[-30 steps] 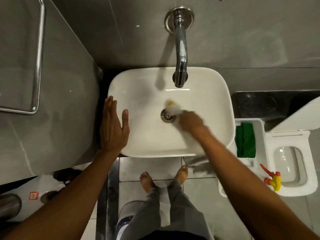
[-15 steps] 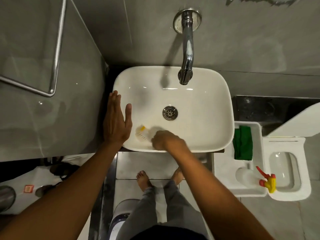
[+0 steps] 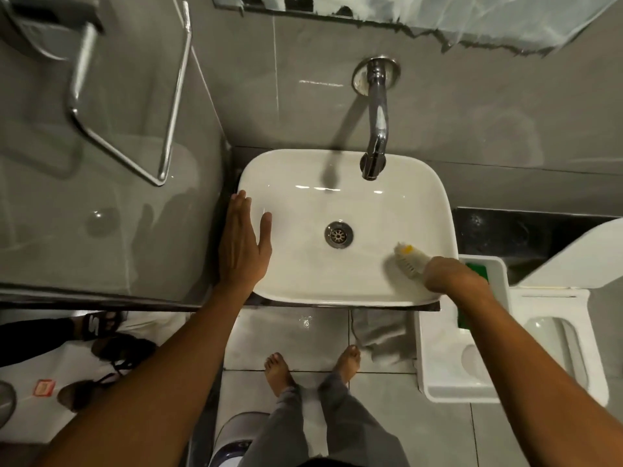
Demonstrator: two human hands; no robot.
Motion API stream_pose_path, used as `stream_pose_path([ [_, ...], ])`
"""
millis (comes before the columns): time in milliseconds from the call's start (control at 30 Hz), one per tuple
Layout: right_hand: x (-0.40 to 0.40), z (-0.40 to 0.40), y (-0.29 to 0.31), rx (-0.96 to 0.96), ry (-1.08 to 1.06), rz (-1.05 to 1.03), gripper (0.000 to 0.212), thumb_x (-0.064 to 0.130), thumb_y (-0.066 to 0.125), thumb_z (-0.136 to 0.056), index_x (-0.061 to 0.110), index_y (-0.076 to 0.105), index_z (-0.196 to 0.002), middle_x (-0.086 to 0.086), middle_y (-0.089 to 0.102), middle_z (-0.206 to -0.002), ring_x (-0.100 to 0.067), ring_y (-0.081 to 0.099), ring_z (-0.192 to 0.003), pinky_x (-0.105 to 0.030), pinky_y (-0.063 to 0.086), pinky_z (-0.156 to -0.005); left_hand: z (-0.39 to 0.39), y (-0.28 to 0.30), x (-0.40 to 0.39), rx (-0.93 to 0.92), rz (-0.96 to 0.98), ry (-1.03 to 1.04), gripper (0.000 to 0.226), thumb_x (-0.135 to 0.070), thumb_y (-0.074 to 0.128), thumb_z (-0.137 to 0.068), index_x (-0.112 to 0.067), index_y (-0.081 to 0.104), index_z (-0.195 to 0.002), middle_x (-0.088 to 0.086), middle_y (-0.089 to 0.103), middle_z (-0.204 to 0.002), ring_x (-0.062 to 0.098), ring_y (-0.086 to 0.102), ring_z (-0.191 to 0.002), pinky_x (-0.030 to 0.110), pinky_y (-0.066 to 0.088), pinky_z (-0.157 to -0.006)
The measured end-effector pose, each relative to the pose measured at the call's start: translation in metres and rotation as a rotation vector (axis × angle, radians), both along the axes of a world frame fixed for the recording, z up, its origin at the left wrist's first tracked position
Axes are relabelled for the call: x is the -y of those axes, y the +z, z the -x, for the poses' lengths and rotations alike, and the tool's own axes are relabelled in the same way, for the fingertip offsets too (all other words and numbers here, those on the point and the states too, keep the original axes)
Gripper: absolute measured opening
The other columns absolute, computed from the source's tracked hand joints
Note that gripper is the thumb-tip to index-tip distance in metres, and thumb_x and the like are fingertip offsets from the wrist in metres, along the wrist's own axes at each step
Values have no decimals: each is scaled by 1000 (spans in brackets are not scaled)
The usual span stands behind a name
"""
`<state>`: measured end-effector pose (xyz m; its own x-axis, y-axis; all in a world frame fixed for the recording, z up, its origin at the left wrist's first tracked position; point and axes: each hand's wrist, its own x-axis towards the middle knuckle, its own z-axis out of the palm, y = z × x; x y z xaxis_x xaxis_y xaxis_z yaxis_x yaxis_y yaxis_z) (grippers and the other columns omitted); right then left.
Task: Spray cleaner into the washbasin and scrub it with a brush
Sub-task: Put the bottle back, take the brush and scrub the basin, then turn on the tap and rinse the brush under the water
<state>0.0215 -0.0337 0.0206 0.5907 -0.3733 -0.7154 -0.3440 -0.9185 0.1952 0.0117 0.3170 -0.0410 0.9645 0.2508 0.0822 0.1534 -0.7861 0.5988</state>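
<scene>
A white rectangular washbasin (image 3: 303, 183) stands against the grey tiled wall, with a metal drain (image 3: 338, 233) in its middle. My right hand (image 3: 448, 274) grips a white brush with a yellow spot (image 3: 408, 258), its bristles pressed on the basin's inner right slope, near the front right corner. My left hand (image 3: 243, 244) lies flat on the basin's left rim, fingers spread and pointing away from me, thumb inside the bowl. No spray bottle is visible.
A chrome tap (image 3: 376, 129) reaches from the wall over the basin's back. A white caddy (image 3: 451, 372) with a green cloth (image 3: 477, 269) sits to the right, beside a toilet (image 3: 553, 342). A chrome towel rail (image 3: 168, 106) hangs on the left wall. My bare feet stand below.
My right hand swept the brush from the drain to the front left of the bowl, then across to the front right. The left hand stayed on the rim. The view tilted upward.
</scene>
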Motion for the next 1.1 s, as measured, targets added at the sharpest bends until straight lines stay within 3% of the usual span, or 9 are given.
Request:
stream_pose_path([
  [233, -45, 16, -9, 140, -75, -164, 35, 16, 54, -101, 4, 66, -132, -18, 70, -134, -36, 68, -124, -42, 54, -103, 4, 11, 6, 170, -184, -151, 48, -35, 56, -110, 1, 60, -142, 19, 51, -161, 38, 48, -150, 53, 36, -126],
  [333, -63, 18, -9, 178, -139, -274, 34, 17, 52, -102, 2, 68, -128, -18, 72, -129, -36, 71, -119, -40, 57, -96, -6, 30, 28, 264, -97, -218, 32, -36, 64, -106, -6, 69, -115, 12, 72, -118, 33, 69, -107, 45, 57, -91],
  [400, -71, 21, -6, 217, -170, -322, 34, 18, 50, -102, 1, 68, -126, -17, 73, -128, -36, 71, -117, -37, 53, -85, -21, 57, 49, 302, -52, -245, 33, -41, 65, -104, -13, 67, -87, 4, 70, -81, 26, 68, -73, 38, 55, -65],
  [467, -79, 24, -2, 257, -210, -368, 34, 18, 50, -100, 1, 69, -124, -17, 73, -127, -36, 71, -116, -34, 48, -81, -40, 88, 71, 324, -78, -263, 45, -53, 65, -101, -21, 55, -71, -4, 63, -66, 17, 56, -58, 29, 46, -59],
  [600, -93, 23, 9, 298, -338, -539, 39, 21, 45, -105, -4, 64, -130, -21, 70, -129, -40, 71, -116, -44, 61, -95, -68, 145, 104, 351, -168, -261, 62, -81, 60, -89, -24, 46, -69, -11, 55, -60, 13, 48, -56, 24, 32, -63],
  [667, -96, 21, 13, 342, -410, -648, 42, 22, 41, -109, -6, 62, -130, -22, 68, -120, -39, 71, -106, -43, 64, -81, -78, 159, 115, 283, -226, -251, 71, -86, 59, -85, -19, 53, -62, -4, 56, -56, 21, 53, -55, 28, 34, -63],
  [733, -99, 19, 18, 400, -491, -746, 42, 27, 38, -111, -5, 62, -125, -21, 64, -113, -36, 67, -96, -36, 59, -68, -84, 166, 126, 142, -296, -244, 69, -82, 59, -87, -17, 58, -64, 2, 55, -60, 27, 55, -61, 32, 36, -64],
  [867, -103, 16, 29, 524, -506, -773, 48, 32, 37, -112, -7, 61, -127, -27, 67, -129, -46, 67, -120, -53, 57, -103, -88, 169, 141, -12, -250, -198, 44, -59, 67, -91, -19, 61, -74, 5, 57, -71, 31, 60, -71, 34, 38, -68],
  [1100, -98, 17, 30, 526, -490, -821, 47, 32, 37, -112, -5, 62, -127, -25, 68, -127, -34, 61, -100, -50, 56, -100, -97, 171, 155, -189, -38, -100, 37, -46, 80, -82, -13, 69, -92, 5, 65, -87, 29, 64, -86, 34, 44, -70],
])
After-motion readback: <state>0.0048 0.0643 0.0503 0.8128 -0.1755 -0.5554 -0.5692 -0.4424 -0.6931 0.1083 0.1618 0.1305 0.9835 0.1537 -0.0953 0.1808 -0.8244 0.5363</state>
